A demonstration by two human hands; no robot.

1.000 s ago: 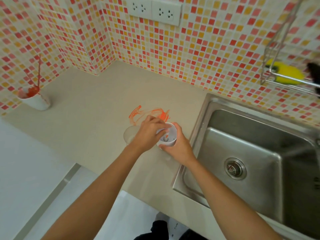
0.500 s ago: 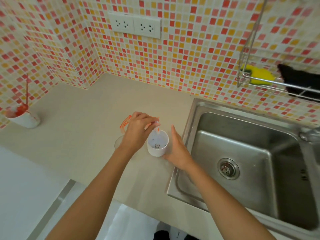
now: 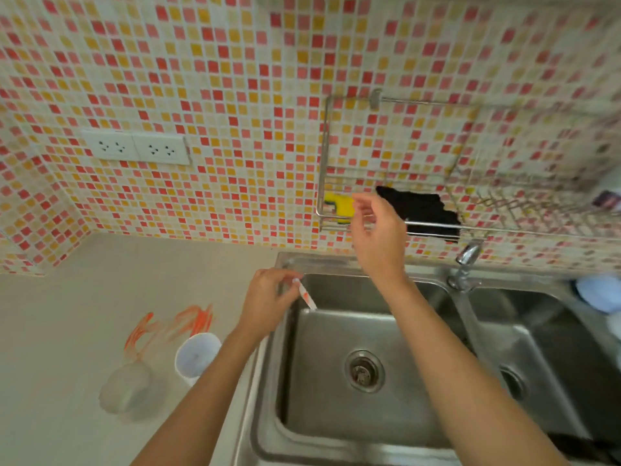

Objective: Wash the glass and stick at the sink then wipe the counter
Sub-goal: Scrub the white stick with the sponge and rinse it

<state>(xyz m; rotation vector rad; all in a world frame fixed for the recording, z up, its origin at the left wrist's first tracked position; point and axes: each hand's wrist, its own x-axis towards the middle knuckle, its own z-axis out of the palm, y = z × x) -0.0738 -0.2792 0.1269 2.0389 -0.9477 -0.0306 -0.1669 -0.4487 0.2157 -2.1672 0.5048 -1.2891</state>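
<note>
Fingers of the left hand [image 3: 268, 299] pinch the stick [image 3: 306, 295] at its upper end, so the white, orange-smeared shaft slants down and away from them over the near-left corner of the sink [image 3: 353, 428]. The right hand [image 3: 378, 235] is raised in front of the wall rack [image 3: 386, 227], its fingers loosely spread and holding nothing; just to their left lies the yellow sponge [image 3: 337, 206], and just to their right a black cloth [image 3: 423, 210] sits in the same rack. The glass [image 3: 196, 356] stands upright on the desk [image 3: 67, 331], below and to the left of the fingers that hold the stick, well apart from them and close beside the left forearm. Orange smears [image 3: 174, 326] mark the desk just beyond the glass, and a pale wet patch [image 3: 129, 391] lies to its near left. The tap [image 3: 465, 264] rises to the right of the right wrist, between the two basins. A double socket [image 3: 137, 148] sits on the tiled wall, far left of both hands.
</note>
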